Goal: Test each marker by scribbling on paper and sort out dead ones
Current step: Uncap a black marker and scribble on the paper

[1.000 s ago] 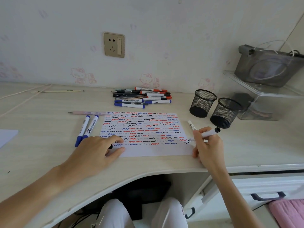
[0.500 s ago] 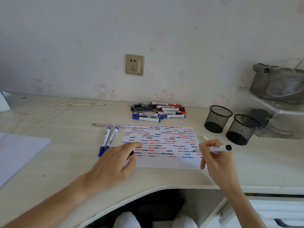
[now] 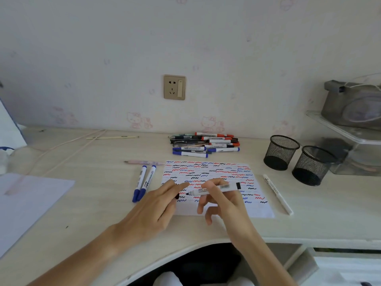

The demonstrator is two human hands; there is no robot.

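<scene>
Black, red and blue squiggles cover the upper part of the sheet of paper (image 3: pixel 218 172) lying flat on the pale wood-grain desk (image 3: pixel 92 203). Above the sheet's lower half, the right hand (image 3: pixel 222 201) pinches an uncapped black marker (image 3: pixel 214 189) between thumb and forefinger, barrel nearly level, tip pointing left toward the left hand (image 3: pixel 152 211). That hand hovers at the sheet's left edge, forefinger stretched out, with what looks like the black cap (image 3: pixel 176 196) tucked under its fingers; whether they clamp it I cannot tell. Two capped blue markers (image 3: pixel 144 182) lie side by side just left of the sheet, and a white marker (image 3: pixel 277 194) lies just beside its right edge. A pile of markers (image 3: pixel 206 144) sits behind the sheet near the wall. Two black mesh pen cups (image 3: pixel 296 159) stand at the right, next to each other.
</scene>
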